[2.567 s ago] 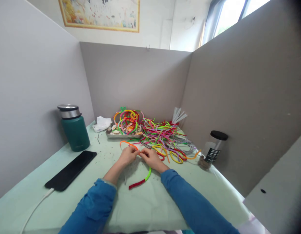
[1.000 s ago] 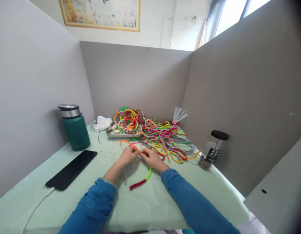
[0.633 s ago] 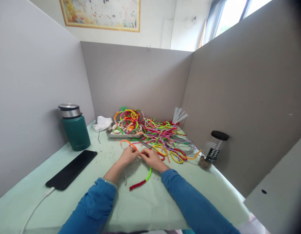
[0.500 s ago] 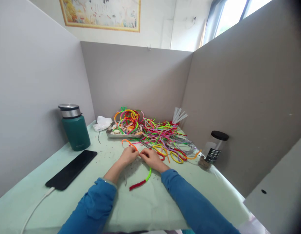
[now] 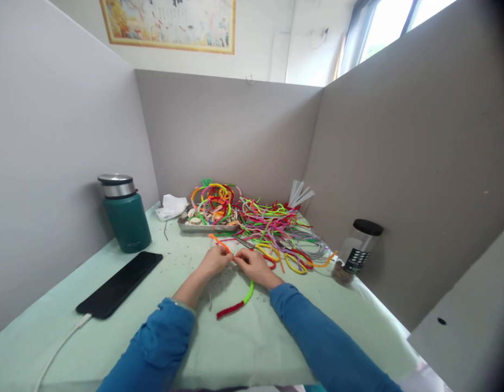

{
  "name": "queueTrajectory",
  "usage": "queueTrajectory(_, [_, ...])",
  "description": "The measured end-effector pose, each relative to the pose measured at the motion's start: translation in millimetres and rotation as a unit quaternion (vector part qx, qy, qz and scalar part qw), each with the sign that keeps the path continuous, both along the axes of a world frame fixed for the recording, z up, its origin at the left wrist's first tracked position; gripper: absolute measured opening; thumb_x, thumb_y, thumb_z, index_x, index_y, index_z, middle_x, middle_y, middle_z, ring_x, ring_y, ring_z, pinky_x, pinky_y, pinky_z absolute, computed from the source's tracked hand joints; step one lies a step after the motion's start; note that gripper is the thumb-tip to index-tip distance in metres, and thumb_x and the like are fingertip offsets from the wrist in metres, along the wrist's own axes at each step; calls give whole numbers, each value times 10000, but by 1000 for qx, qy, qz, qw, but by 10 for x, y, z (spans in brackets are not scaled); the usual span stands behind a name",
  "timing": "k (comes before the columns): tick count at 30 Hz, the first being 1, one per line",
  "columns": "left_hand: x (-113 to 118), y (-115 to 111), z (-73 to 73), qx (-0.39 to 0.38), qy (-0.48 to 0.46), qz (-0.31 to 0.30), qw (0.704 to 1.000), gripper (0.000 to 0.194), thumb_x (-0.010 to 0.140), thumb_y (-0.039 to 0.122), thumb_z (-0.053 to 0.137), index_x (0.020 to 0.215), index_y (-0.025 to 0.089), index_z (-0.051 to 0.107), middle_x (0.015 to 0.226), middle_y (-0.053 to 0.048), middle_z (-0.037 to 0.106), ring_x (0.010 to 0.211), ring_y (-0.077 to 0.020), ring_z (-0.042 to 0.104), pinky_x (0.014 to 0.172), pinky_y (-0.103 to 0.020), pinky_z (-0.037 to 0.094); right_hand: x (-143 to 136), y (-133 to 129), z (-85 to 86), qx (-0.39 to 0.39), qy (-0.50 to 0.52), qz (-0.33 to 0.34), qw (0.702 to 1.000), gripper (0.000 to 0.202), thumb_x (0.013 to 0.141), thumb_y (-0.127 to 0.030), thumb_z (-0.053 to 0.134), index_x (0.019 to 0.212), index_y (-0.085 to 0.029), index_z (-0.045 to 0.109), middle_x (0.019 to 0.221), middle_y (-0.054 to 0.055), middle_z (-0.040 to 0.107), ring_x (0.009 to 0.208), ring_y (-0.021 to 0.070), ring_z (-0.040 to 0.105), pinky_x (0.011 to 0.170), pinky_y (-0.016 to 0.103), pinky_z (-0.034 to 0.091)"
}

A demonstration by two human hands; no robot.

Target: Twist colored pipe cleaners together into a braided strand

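My left hand (image 5: 216,260) and my right hand (image 5: 255,265) meet over the table, fingertips pinched close together. Between them they hold an orange pipe cleaner (image 5: 220,243), whose free end sticks out beyond my left fingers. A red-and-green fuzzy strip (image 5: 235,307) curves out from beneath my right hand onto the cloth; whether it joins the orange piece is hidden. Just beyond my hands lie scissors (image 5: 243,242), partly covered by my right hand and the strands, and a big pile of colourful pipe cleaners (image 5: 272,223).
A metal tray (image 5: 207,227) holds shell-like pieces and twisted pipe-cleaner shapes. A green bottle (image 5: 127,220), a black phone (image 5: 119,286) with a white cable, and crumpled tissue (image 5: 172,207) stand left. A black-lidded jar (image 5: 356,253) is right. Grey partitions enclose the table.
The orange pipe cleaner's free end has drawn in, showing a shorter, straighter stretch beyond my left fingers. Both hands stay in nearly the same place.
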State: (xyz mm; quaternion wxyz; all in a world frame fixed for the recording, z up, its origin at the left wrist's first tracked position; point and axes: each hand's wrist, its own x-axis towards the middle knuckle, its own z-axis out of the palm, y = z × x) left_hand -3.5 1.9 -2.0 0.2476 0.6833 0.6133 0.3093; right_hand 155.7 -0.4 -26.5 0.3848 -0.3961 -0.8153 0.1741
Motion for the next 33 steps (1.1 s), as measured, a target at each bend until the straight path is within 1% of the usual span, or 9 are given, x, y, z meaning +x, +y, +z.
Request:
queueTrajectory(10, [-4,15,-21,-3,-12,9,1000,185,630,297,485,513,161,440,452,42,375,479,-85,355,446,-209,215,-3,-6,5,-5,6,0,1000,192,818,-288,473,750,-165,604,627,-7,580,570,105,487,529,208,310])
queueTrajectory(20, [-28,30,-44,14,7,-9,1000,227,666,335,472,535,150,478,490,31,423,487,-87,363,460,-212,224,-4,-12,15,2,2,-3,1000,200,824,-290,475,749,-162,609,619,-10,580,562,100,479,524,205,301])
queueTrajectory(33, [-13,-7,-2,14,-11,-13,1000,266,671,375,510,538,146,495,472,40,394,494,-87,347,467,-209,224,-6,0,0,-1,-1,-4,1000,201,826,-301,478,782,-170,624,637,-4,595,564,106,478,534,211,314])
